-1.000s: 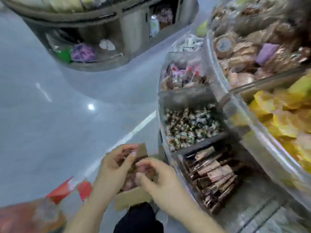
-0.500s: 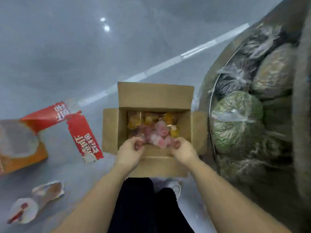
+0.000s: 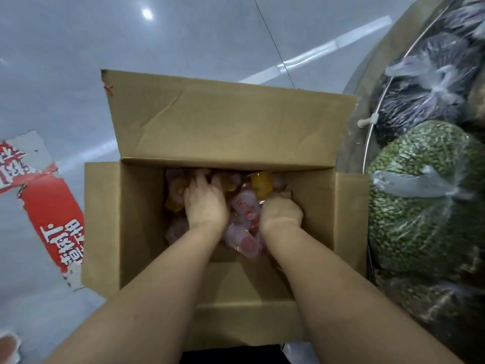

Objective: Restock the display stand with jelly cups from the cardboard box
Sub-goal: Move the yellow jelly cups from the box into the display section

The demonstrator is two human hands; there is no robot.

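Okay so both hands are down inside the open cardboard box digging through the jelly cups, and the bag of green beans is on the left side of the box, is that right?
Not quite. The head view shows the bag of green beans to the right of the cardboard box, not the left. The rest holds: the left hand and right hand are both down among the jelly cups.

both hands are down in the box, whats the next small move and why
Probably close the fingers round a handful of jelly cups and lift them out. Both the left hand and the right hand are already deep in the cardboard box, buried among the pink and yellow cups, and none has come out yet.
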